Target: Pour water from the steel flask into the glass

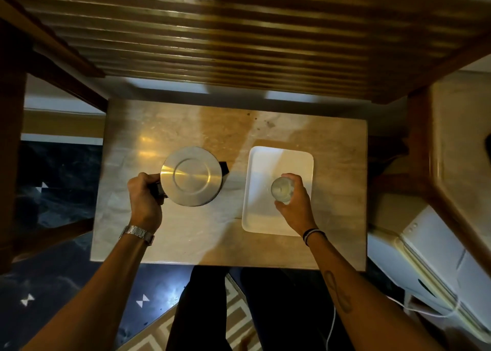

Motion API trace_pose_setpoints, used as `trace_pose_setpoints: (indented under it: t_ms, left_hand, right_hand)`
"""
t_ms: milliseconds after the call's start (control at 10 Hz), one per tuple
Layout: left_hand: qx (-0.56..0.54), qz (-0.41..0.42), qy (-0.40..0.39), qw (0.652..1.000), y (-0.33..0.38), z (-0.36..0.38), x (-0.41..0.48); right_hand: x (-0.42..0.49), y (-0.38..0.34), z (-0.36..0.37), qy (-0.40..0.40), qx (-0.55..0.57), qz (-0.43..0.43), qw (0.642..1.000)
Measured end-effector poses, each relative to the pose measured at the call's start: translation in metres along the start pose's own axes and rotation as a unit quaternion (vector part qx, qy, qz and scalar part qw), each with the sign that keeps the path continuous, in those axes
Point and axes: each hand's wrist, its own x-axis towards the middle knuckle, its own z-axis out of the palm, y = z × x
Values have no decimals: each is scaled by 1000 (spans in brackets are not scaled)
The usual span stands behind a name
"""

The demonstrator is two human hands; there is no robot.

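**Hands on flask and glass**

Left hand (144, 200) closed on the black handle (156, 190) of the flask (191, 176), upright left of centre on the table (186, 233). Right hand (293, 201) wrapped round the glass (282, 189), standing on the white tray (265, 170).

Both forearms reach forward over the counter (186, 239). Left hand (144, 199) is fisted round the flask (191, 176) handle; right hand (295, 200) cups the glass (282, 190).
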Motion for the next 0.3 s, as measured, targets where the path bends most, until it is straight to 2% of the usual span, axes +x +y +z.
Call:
trace_pose_setpoints:
  t_ms: [200,300]
  left_hand:
    - [70,49,6,996,-6,-10,-7]
    - [131,67,-8,989,0,-11,-11]
  right_hand:
    - [-8,-23,-9,-50,-36,51,997]
    - [-21,-54,-27,-12,-75,21,997]
